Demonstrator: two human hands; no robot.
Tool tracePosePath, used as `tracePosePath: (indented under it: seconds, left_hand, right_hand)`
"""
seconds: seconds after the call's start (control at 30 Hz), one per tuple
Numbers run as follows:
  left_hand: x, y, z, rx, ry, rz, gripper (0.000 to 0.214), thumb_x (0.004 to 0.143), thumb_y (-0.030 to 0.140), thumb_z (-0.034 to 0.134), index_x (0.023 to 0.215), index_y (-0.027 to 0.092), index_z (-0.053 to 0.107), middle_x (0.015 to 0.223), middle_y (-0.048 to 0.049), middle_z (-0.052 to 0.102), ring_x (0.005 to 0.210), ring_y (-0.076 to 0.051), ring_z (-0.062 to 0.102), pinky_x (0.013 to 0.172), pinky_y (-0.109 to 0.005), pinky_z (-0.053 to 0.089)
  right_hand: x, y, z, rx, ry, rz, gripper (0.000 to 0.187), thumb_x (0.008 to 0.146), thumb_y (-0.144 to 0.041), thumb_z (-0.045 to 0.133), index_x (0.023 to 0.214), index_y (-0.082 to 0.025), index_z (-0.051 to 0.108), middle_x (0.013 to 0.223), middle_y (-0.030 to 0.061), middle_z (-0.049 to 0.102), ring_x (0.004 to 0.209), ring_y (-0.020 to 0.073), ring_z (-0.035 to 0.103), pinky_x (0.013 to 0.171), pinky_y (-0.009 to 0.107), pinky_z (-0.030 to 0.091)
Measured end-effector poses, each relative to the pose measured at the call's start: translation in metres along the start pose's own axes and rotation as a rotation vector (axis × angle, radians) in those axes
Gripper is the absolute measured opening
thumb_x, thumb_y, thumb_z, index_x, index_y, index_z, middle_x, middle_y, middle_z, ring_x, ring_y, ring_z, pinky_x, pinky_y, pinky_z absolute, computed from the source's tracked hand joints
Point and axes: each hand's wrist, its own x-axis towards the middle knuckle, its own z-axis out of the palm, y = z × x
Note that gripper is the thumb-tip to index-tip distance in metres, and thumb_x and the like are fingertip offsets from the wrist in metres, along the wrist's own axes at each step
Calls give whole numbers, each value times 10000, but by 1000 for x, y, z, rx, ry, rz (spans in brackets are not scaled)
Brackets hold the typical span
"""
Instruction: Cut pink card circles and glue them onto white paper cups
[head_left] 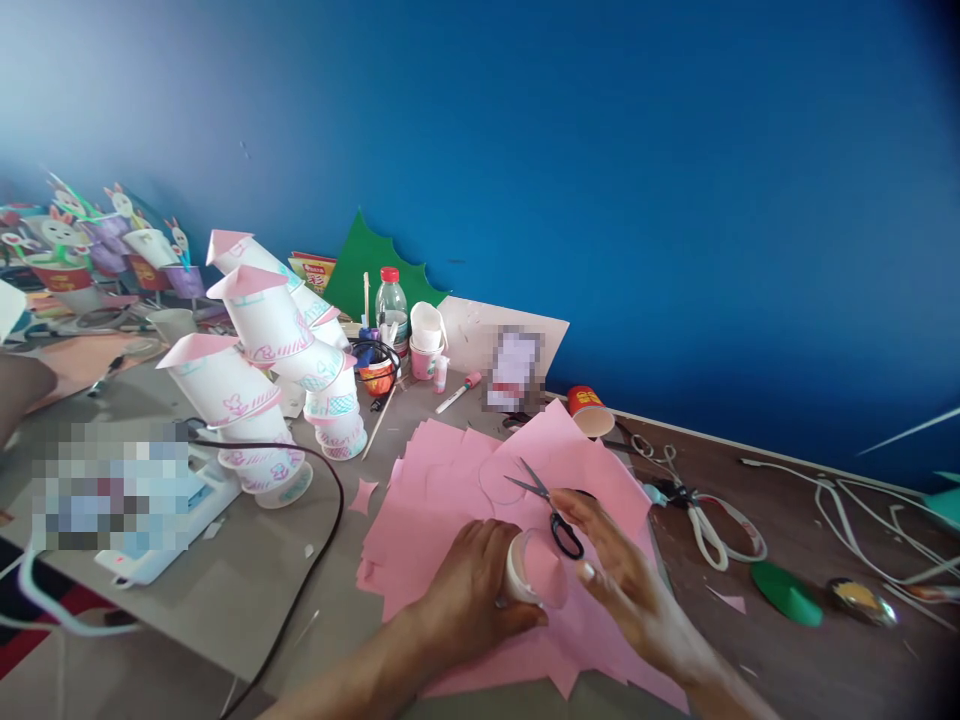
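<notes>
My left hand (469, 590) is wrapped round a small white paper cup (519, 570) lying on its side, with a pink paper piece (546, 568) over its end. My right hand (626, 575) rests beside it, its fingers stretched out over the pink piece. Black-handled scissors (547, 505) lie open just above the hands on a spread pile of pink paper sheets (450, 480), close to my right fingertips.
Stacks of decorated paper cups with pink cone tops (255, 380) stand at the left. A black cable (315, 560) crosses the table. A water bottle (391, 305), a marker (457, 393), a red cup (590, 410), a green disc (787, 592) and white cords (862, 510) lie around.
</notes>
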Motion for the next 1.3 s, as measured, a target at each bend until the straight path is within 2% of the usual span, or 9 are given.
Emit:
tracePosePath:
  seconds: [0.07, 0.17, 0.33, 0.47, 0.57, 0.63, 0.77, 0.9, 1.3]
  left_hand:
    - [0, 1, -1, -10, -11, -12, 558, 638, 293, 761, 1104, 173, 480, 1067, -102, 585, 959, -277, 528, 831, -430, 428]
    - [2, 4, -3, -8, -22, -33, 548, 628, 277, 765, 1091, 166, 493, 1047, -98, 594, 947, -275, 533, 824, -429, 431]
    - [3, 4, -1, 15, -8, -33, 580, 619, 274, 769, 1112, 149, 490, 1037, -104, 601, 938, -276, 542, 811, -429, 440]
    - [2, -1, 4, 29, 38, 18, 549, 696, 350, 707, 1149, 147, 474, 1048, -119, 603, 958, -284, 551, 808, -441, 446]
    - [1, -2, 5, 33, 67, 51, 530, 740, 361, 663, 1177, 140, 460, 1054, -135, 607, 967, -287, 562, 809, -445, 453]
    - [1, -2, 6, 34, 85, 70, 515, 749, 348, 652, 1179, 140, 459, 1040, -136, 615, 960, -284, 571, 807, -442, 458]
    - [1, 0, 5, 49, 117, 101, 484, 764, 310, 617, 1186, 139, 453, 1017, -140, 621, 968, -288, 575, 810, -448, 461]
    - [4, 3, 3, 47, 82, 70, 460, 745, 264, 605, 1167, 143, 464, 1002, -133, 621, 953, -285, 578, 809, -445, 461]
    - [3, 0, 5, 37, 68, 67, 482, 718, 236, 599, 1162, 129, 444, 1030, -146, 608, 971, -298, 561, 814, -455, 453]
  right_hand:
    - [-7, 8, 3, 94, -21, 52, 599, 889, -537, 419, 1416, -280, 299, 1487, 116, 324, 1348, 289, 318, 1069, 503, 319]
    - [-16, 13, 14, 157, -44, 49, 573, 920, -549, 295, 1446, -335, 218, 1513, 57, 284, 1366, 239, 280, 1083, 462, 307]
    - [-16, 0, 27, 89, -66, 81, 507, 908, -579, 286, 1397, -445, 283, 1492, -45, 324, 1383, 217, 224, 1103, 482, 253]
    - [-11, -11, 29, -19, -97, 67, 540, 920, -510, 355, 1428, -349, 263, 1509, 27, 290, 1385, 246, 219, 1088, 520, 276]
    - [-7, -12, 31, -154, -105, 15, 535, 932, -405, 404, 1429, -245, 290, 1488, 106, 327, 1376, 256, 254, 1087, 521, 291]
    - [-6, -12, 33, -226, -100, -24, 518, 932, -358, 420, 1419, -216, 316, 1467, 124, 363, 1364, 253, 290, 1085, 499, 321]
    - [-2, -10, 36, -357, -67, -133, 503, 924, -312, 441, 1401, -182, 349, 1438, 131, 407, 1349, 265, 321, 1064, 483, 375]
    - [1, -8, 36, -471, -35, -240, 488, 907, -301, 477, 1372, -179, 396, 1403, 140, 448, 1319, 302, 364, 1036, 513, 397]
    - [7, -17, 34, -638, -62, -282, 484, 891, -306, 494, 1339, -139, 415, 1336, 189, 500, 1255, 341, 433, 996, 572, 401]
